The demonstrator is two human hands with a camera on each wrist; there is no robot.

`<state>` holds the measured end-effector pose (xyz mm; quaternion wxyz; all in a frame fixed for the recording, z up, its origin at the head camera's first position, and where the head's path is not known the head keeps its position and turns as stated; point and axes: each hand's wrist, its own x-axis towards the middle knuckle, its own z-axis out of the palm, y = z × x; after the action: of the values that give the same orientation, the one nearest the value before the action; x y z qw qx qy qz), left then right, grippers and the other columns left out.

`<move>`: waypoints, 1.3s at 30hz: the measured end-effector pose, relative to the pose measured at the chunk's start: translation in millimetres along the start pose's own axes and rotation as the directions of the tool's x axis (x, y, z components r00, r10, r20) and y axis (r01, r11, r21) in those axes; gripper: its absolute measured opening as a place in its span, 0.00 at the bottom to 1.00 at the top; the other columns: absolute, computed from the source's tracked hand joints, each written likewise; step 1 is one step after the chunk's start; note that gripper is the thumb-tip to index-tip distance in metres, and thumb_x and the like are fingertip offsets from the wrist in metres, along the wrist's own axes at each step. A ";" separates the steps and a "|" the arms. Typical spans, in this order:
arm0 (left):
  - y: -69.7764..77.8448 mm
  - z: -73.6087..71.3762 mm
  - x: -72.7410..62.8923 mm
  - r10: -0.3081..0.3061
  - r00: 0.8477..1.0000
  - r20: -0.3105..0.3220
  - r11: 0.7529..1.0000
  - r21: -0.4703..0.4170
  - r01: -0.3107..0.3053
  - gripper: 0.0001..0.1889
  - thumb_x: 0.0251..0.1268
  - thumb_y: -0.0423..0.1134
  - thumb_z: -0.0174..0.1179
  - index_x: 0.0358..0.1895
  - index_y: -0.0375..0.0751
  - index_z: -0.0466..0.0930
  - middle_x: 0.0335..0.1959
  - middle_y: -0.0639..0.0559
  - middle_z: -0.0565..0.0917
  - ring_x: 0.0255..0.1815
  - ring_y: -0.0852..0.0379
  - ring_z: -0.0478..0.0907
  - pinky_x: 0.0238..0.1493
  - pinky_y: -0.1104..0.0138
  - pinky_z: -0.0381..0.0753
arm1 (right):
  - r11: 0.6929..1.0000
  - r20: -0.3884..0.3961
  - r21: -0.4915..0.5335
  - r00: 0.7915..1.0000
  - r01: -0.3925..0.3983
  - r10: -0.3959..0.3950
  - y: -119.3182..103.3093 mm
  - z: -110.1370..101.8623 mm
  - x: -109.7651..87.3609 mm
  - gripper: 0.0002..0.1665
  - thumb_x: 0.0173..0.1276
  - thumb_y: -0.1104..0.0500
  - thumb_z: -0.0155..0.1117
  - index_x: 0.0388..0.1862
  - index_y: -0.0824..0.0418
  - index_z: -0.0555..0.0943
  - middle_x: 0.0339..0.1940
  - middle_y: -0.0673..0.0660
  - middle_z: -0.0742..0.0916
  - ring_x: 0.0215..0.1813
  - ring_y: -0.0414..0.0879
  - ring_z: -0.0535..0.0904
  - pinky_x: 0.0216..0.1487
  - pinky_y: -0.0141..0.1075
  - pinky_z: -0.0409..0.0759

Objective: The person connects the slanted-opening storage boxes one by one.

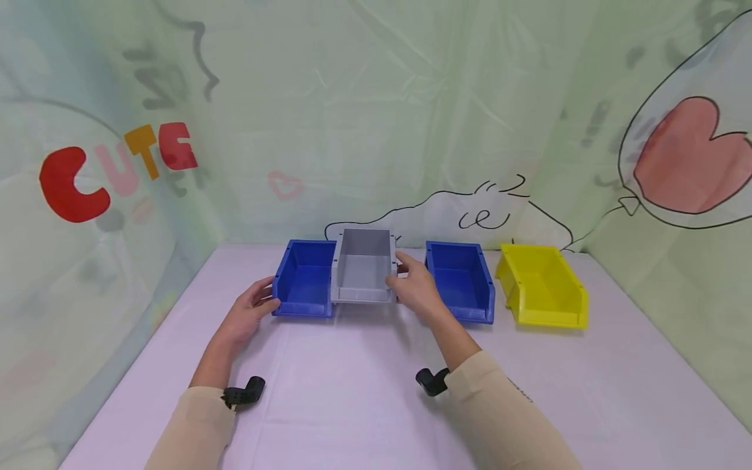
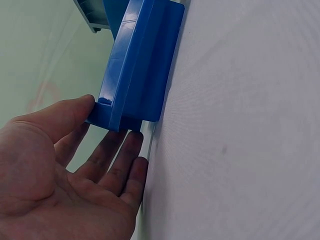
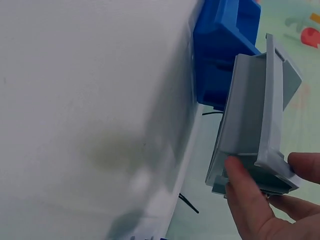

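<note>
My right hand (image 1: 420,290) grips a grey open-front plastic bin (image 1: 365,271) by its right side wall, thumb at the rim and fingers on the outside. In the right wrist view the grey bin (image 3: 245,107) is raised off the table, its far side close to a blue bin (image 3: 212,80). My left hand (image 1: 242,318) pinches the left wall of that left blue bin (image 1: 305,284), which sits on the table. From the left wrist, the thumb lies on the rim of the blue bin (image 2: 135,75), with the other fingertips against its outer side.
To the right of the grey bin stand a second blue bin (image 1: 461,281) and a yellow bin (image 1: 543,287), both with their low fronts toward me. A white cloth covers the table (image 1: 346,391). Printed curtain (image 1: 364,130) hangs behind and along both sides.
</note>
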<state>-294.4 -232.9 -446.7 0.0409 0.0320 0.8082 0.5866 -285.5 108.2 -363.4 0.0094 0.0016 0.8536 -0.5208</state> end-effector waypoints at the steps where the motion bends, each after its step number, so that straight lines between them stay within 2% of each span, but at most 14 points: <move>1: 0.8 -1.0 -0.4 0.005 1.000 0.000 1.000 0.001 -0.005 0.33 0.80 0.36 0.56 0.82 0.41 0.56 0.79 0.31 0.63 0.81 0.34 0.58 0.81 0.38 0.54 | 1.000 0.005 -0.004 1.000 0.002 -0.002 0.0 0.1 0.7 0.42 0.72 0.62 0.60 0.84 0.58 0.59 0.70 0.67 0.76 0.59 0.56 0.80 0.51 0.44 0.89; 8: 2.4 -4.6 -3.2 0.004 1.000 -0.003 1.000 0.016 -0.004 0.33 0.80 0.36 0.55 0.82 0.43 0.56 0.80 0.32 0.62 0.82 0.34 0.57 0.81 0.39 0.54 | 1.000 0.033 -0.023 0.999 0.014 -0.014 0.6 2.4 1.1 0.44 0.74 0.59 0.60 0.85 0.56 0.55 0.74 0.67 0.73 0.65 0.60 0.78 0.60 0.50 0.84; 11: -0.2 -5.2 -3.9 0.004 1.000 -0.007 0.999 0.041 -0.004 0.32 0.80 0.37 0.55 0.82 0.43 0.56 0.80 0.32 0.62 0.82 0.34 0.58 0.81 0.40 0.55 | 0.995 0.003 -0.067 0.997 0.073 -0.073 2.3 5.6 0.9 0.45 0.74 0.58 0.61 0.85 0.57 0.54 0.76 0.67 0.71 0.70 0.63 0.74 0.67 0.56 0.79; 13: -0.8 -5.2 -4.8 0.002 1.000 -0.009 0.999 0.043 -0.002 0.32 0.81 0.37 0.54 0.82 0.43 0.56 0.80 0.32 0.62 0.82 0.34 0.58 0.81 0.40 0.55 | 0.981 -0.047 -0.126 0.987 0.149 -0.156 3.3 9.3 1.0 0.45 0.72 0.58 0.62 0.84 0.59 0.56 0.76 0.68 0.71 0.73 0.64 0.71 0.71 0.59 0.74; 16: -1.3 -5.4 -5.1 0.004 1.000 -0.014 0.999 0.035 -0.003 0.32 0.81 0.37 0.54 0.82 0.43 0.56 0.80 0.33 0.62 0.82 0.35 0.57 0.82 0.41 0.54 | 0.924 -0.116 -0.244 0.938 0.293 -0.328 4.5 16.6 0.7 0.43 0.72 0.57 0.63 0.83 0.59 0.61 0.75 0.67 0.71 0.74 0.64 0.70 0.71 0.61 0.73; 18: -1.4 -4.8 -5.1 0.006 1.000 -0.014 1.000 0.026 -0.006 0.32 0.81 0.37 0.54 0.82 0.43 0.55 0.80 0.33 0.62 0.82 0.35 0.57 0.82 0.41 0.54 | 0.856 -0.137 -0.331 0.878 0.396 -0.459 4.6 22.4 0.7 0.40 0.72 0.58 0.64 0.80 0.60 0.65 0.74 0.67 0.72 0.74 0.64 0.70 0.71 0.60 0.74; 21: -3.0 -3.9 -4.4 0.007 1.000 -0.013 1.000 0.018 -0.007 0.32 0.81 0.36 0.54 0.83 0.42 0.54 0.81 0.33 0.61 0.82 0.35 0.57 0.82 0.42 0.55 | 0.740 -0.103 -0.443 0.791 0.506 -0.603 2.8 31.2 -0.1 0.37 0.72 0.58 0.64 0.79 0.59 0.68 0.73 0.66 0.73 0.74 0.65 0.69 0.71 0.59 0.74; 22: -3.3 -3.4 -4.3 0.006 1.000 -0.013 1.000 0.016 -0.006 0.33 0.81 0.36 0.54 0.83 0.42 0.54 0.81 0.33 0.61 0.82 0.35 0.57 0.82 0.42 0.55 | 0.707 -0.088 -0.470 0.769 0.528 -0.633 1.6 34.1 -0.3 0.36 0.72 0.57 0.65 0.78 0.59 0.69 0.73 0.66 0.74 0.75 0.65 0.68 0.73 0.59 0.72; 24: -3.9 -2.8 -3.6 0.008 1.000 -0.015 1.000 0.015 -0.008 0.33 0.81 0.36 0.54 0.83 0.43 0.54 0.81 0.33 0.61 0.82 0.35 0.57 0.82 0.43 0.56 | 0.656 -0.049 -0.515 0.745 0.552 -0.665 -1.7 39.9 -0.3 0.36 0.72 0.56 0.64 0.77 0.59 0.69 0.74 0.66 0.74 0.75 0.64 0.68 0.75 0.58 0.70; 26: -3.8 -2.4 -3.3 0.009 1.000 -0.021 1.000 0.022 -0.008 0.33 0.81 0.37 0.54 0.83 0.43 0.53 0.81 0.33 0.61 0.82 0.35 0.57 0.82 0.43 0.57 | 0.629 -0.010 -0.539 0.743 0.560 -0.670 -5.4 46.3 0.3 0.35 0.73 0.55 0.64 0.77 0.59 0.70 0.75 0.65 0.73 0.76 0.63 0.67 0.78 0.59 0.67; 31: -4.2 -1.2 -3.4 0.016 1.000 -0.022 0.999 0.029 -0.015 0.33 0.81 0.39 0.54 0.83 0.44 0.53 0.81 0.33 0.61 0.82 0.35 0.57 0.81 0.42 0.57 | 0.614 0.105 -0.564 0.785 0.552 -0.610 -10.2 63.8 2.4 0.37 0.76 0.50 0.63 0.80 0.55 0.65 0.80 0.63 0.69 0.78 0.62 0.67 0.78 0.60 0.67; 33: -5.1 -0.3 -3.8 0.015 1.000 -0.018 0.999 0.030 -0.014 0.33 0.81 0.39 0.54 0.83 0.44 0.54 0.80 0.33 0.62 0.82 0.35 0.57 0.81 0.43 0.57 | 0.622 0.150 -0.557 0.804 0.550 -0.576 -9.7 69.3 2.4 0.39 0.76 0.49 0.62 0.82 0.54 0.63 0.82 0.61 0.66 0.78 0.62 0.69 0.71 0.58 0.76; 35: -6.1 0.7 -4.0 0.016 1.000 -0.013 0.999 0.033 -0.016 0.33 0.81 0.39 0.54 0.83 0.44 0.53 0.80 0.34 0.62 0.82 0.35 0.57 0.81 0.43 0.57 | 0.627 0.187 -0.546 0.810 0.556 -0.556 -8.4 72.8 2.1 0.39 0.77 0.49 0.61 0.83 0.53 0.62 0.84 0.60 0.65 0.76 0.62 0.71 0.65 0.56 0.80; 39: -7.4 2.2 -3.2 0.010 1.000 -0.015 0.999 0.035 -0.010 0.33 0.81 0.39 0.54 0.83 0.46 0.54 0.80 0.35 0.63 0.82 0.36 0.58 0.81 0.43 0.57 | 0.623 0.228 -0.525 0.801 0.579 -0.553 -5.7 75.0 1.4 0.39 0.78 0.52 0.60 0.83 0.55 0.61 0.84 0.57 0.64 0.71 0.61 0.77 0.53 0.52 0.85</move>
<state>-291.0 -233.4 -454.4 0.0314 0.0323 0.8184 0.5729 -285.9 38.9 -392.6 -0.1361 -0.2812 0.9249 -0.2166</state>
